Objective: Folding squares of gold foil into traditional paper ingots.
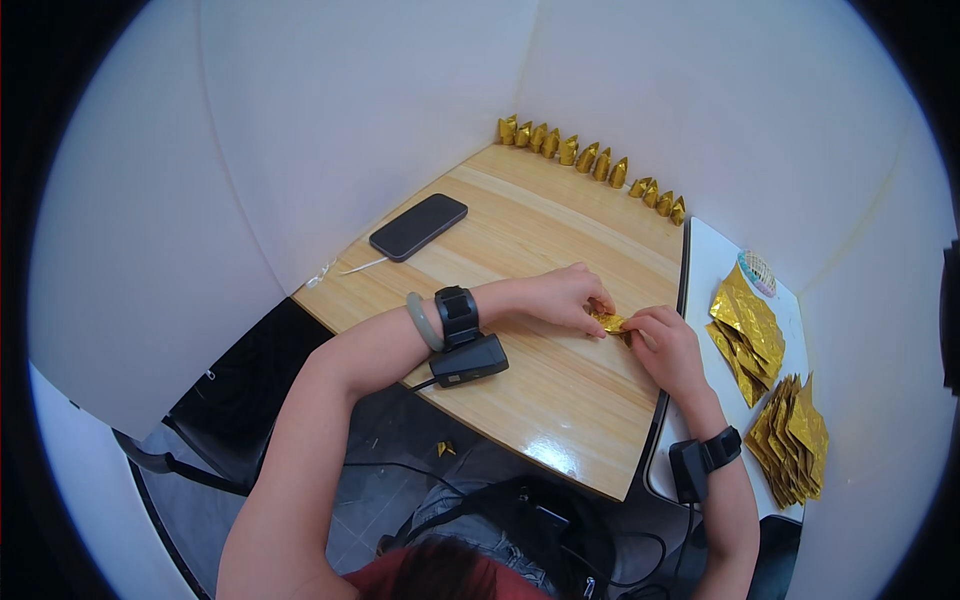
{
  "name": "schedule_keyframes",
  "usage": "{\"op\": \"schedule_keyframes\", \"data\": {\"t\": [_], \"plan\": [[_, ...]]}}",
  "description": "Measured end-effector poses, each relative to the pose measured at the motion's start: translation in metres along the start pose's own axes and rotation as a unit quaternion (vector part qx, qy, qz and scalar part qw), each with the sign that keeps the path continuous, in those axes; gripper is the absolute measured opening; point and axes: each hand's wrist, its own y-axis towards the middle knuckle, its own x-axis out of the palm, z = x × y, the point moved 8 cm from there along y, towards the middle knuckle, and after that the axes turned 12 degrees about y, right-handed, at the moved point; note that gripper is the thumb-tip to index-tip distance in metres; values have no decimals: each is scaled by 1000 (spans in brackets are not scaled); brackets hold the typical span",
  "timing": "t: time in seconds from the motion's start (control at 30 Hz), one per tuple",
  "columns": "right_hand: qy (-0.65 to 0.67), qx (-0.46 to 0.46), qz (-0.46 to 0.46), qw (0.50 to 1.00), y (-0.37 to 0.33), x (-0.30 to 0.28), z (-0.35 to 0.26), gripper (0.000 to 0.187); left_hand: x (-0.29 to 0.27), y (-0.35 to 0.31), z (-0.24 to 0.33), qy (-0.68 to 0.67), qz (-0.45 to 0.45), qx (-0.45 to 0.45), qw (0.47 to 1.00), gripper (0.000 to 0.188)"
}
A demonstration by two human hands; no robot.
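Observation:
Between my two hands, just above the wooden table (520, 400), is a small piece of folded gold foil paper (611, 323). The fingertips of my left hand (572, 298) pinch its left end. Its right end is gripped by the thumb and fingers of my right hand (668, 348). My fingers cover part of the piece, so its full shape is hidden. Along the back edge of the table stands a row of folded gold foil pieces (568, 151), several of them with pointed tops.
A dark phone (419, 227) with a white cable lies at the table's left. On the white side table (700, 262) at right are two stacks of gold foil sheets (750, 325) (790, 440) and a small woven ball (757, 272). White walls enclose the table. A gold scrap (445, 449) lies on the floor.

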Motion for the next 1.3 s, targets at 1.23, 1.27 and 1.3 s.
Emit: {"op": "schedule_keyframes", "data": {"t": [1.23,1.27,1.3], "plan": [[311,245,-10,918,-13,23,53,15,5,4,-7,-10,24,31,999,26],[308,244,-7,920,-12,23,53,15,6,4,-7,-10,24,31,999,26],[308,244,-7,920,-11,23,51,15,5,4,-8,-6,32,29,999,25]]}}
